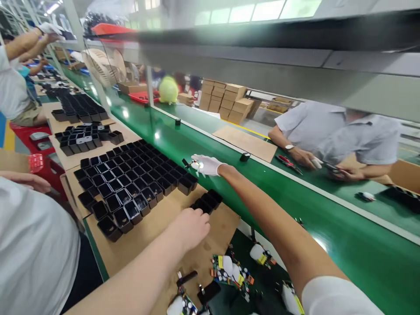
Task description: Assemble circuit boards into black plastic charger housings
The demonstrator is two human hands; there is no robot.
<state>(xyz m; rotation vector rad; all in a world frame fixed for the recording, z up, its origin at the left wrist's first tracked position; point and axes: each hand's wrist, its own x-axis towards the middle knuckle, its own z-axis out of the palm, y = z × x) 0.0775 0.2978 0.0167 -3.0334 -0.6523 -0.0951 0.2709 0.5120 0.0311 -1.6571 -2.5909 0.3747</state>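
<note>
My right hand [208, 165], in a white glove, reaches over the green belt [157, 139]. It grips a small circuit board [196, 164] with shiny parts and a black end piece; glare blurs the detail. My bare left hand [192, 227] hangs over the brown board [157, 238] with its fingers curled down. Their tips are hidden, so what they hold, if anything, cannot be seen. Just beyond these fingers stands a short row of black cases [206, 201]. Many more open black cases [131, 179] fill the board to the left.
Circuit boards [231, 271] with white and yellow parts lie at the lower middle. Black pieces [245, 156] sit along the belt. A co-worker [337, 135] works opposite near red pliers [288, 163]; another person's torso [36, 245] is close at left. A shelf [278, 65] crosses overhead.
</note>
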